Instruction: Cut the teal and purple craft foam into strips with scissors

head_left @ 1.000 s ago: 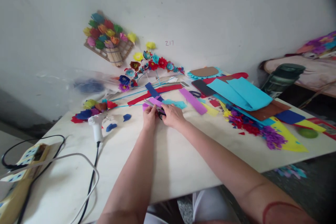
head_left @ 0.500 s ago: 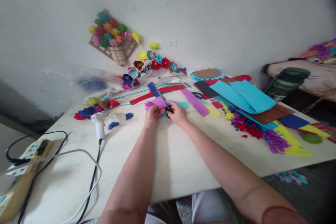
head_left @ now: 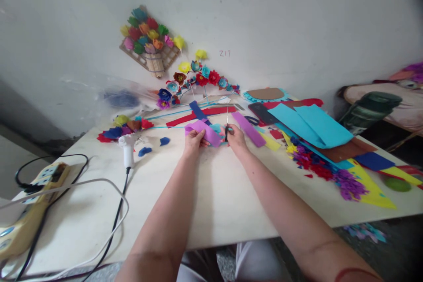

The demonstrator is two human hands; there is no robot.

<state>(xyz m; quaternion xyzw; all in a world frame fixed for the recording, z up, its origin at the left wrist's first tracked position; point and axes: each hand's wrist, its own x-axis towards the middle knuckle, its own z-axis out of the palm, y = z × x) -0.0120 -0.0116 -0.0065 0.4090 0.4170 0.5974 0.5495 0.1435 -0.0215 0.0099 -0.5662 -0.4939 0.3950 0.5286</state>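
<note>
Pale wall [head_left: 297, 17] rose behind a white table [head_left: 158, 198] strewn with paper. Over its middle, the left hand [head_left: 195, 143] had its thumb and fingers clamped on a curled piece of purple paper [head_left: 211, 135]. Just beside it, the right hand [head_left: 237, 140] had its fingers closed around the handles of a pair of scissors [head_left: 226, 133], whose blades pointed toward the wall, apart from the paper. A flat purple strip [head_left: 249, 130] lay to the right, a white glue gun [head_left: 126, 150] and blue petals [head_left: 144, 152] to the left.
</note>
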